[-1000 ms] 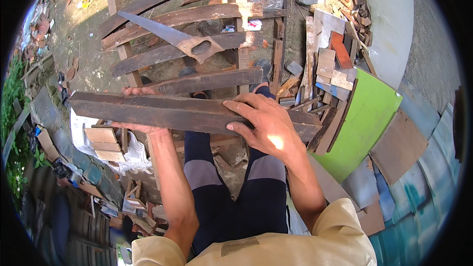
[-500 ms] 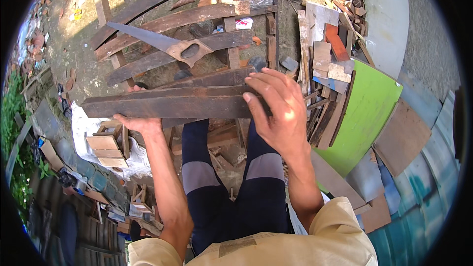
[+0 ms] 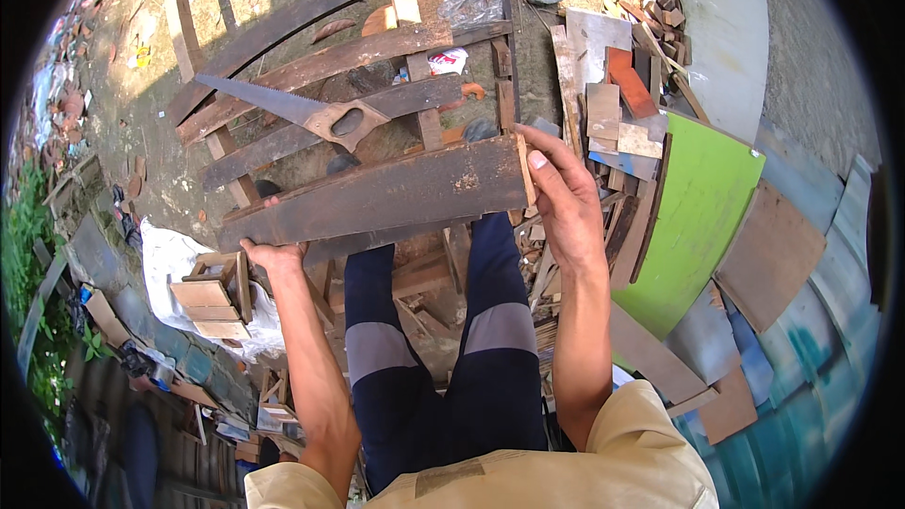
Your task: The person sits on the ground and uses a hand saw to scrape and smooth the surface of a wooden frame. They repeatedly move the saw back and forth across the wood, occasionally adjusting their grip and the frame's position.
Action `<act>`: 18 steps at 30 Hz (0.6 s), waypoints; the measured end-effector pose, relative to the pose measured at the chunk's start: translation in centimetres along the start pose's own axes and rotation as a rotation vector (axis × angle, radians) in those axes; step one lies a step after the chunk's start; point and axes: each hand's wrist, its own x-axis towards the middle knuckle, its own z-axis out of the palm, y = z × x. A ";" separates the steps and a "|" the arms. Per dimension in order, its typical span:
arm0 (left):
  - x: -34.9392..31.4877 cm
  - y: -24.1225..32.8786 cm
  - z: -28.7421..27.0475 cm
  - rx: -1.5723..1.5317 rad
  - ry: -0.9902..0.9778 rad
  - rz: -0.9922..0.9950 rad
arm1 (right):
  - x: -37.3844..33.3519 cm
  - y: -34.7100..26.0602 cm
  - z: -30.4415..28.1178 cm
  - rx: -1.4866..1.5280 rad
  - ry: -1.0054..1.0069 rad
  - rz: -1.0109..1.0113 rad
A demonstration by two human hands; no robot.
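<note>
A dark brown wooden plank (image 3: 377,184) lies crosswise in front of me, its broad face toward me and its pale cut end on the right. My left hand (image 3: 273,254) is closed around its left part, palm underneath and fingertips showing over the far edge. At the cut end, my right hand (image 3: 568,193) grips with thumb and fingers against the end. Beyond the plank, a handsaw (image 3: 292,108) with a wooden handle rests on a frame of dark slats (image 3: 396,104). Another dark piece of wood (image 3: 377,240) shows below the plank, above my legs.
Wood offcuts (image 3: 617,113) and a green panel (image 3: 698,217) lie at the right, with corrugated sheets (image 3: 820,320) beyond. Small stacked wooden blocks (image 3: 212,297) sit on a white sack (image 3: 165,259) at the left. Crossed timber pieces (image 3: 415,278) lie between my legs.
The plank has shifted right and turned, so its broad face and cut end now show. My right hand has moved from its top to its right end; the left still holds it.
</note>
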 end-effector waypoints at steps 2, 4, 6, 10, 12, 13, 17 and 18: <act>0.0 -0.4 -0.1 0.021 0.017 -0.023 | 0.0 -0.4 0.3 0.060 -0.041 -0.001; -0.3 -0.6 -0.4 0.017 0.024 -0.032 | -0.1 -0.6 0.3 0.093 -0.093 0.014; -0.2 -0.5 -0.9 -0.108 -0.045 -0.056 | -0.1 -0.8 0.3 0.165 -0.129 0.027; 0.4 -0.2 -1.4 -0.176 -0.125 0.009 | 0.1 -0.5 0.0 0.217 -0.133 0.013; 0.3 -0.5 -0.8 -0.131 -0.134 0.052 | 0.3 0.2 -0.4 0.247 -0.123 0.019; 0.0 -0.8 -0.3 -0.109 -0.137 0.073 | 0.5 0.6 -1.0 0.261 -0.122 0.038; -1.1 -1.4 1.0 -0.141 -0.145 0.129 | 1.0 1.6 -1.8 0.280 -0.067 0.037; -0.8 -1.2 0.8 -0.154 -0.166 0.129 | 1.1 1.7 -1.8 0.289 -0.061 0.034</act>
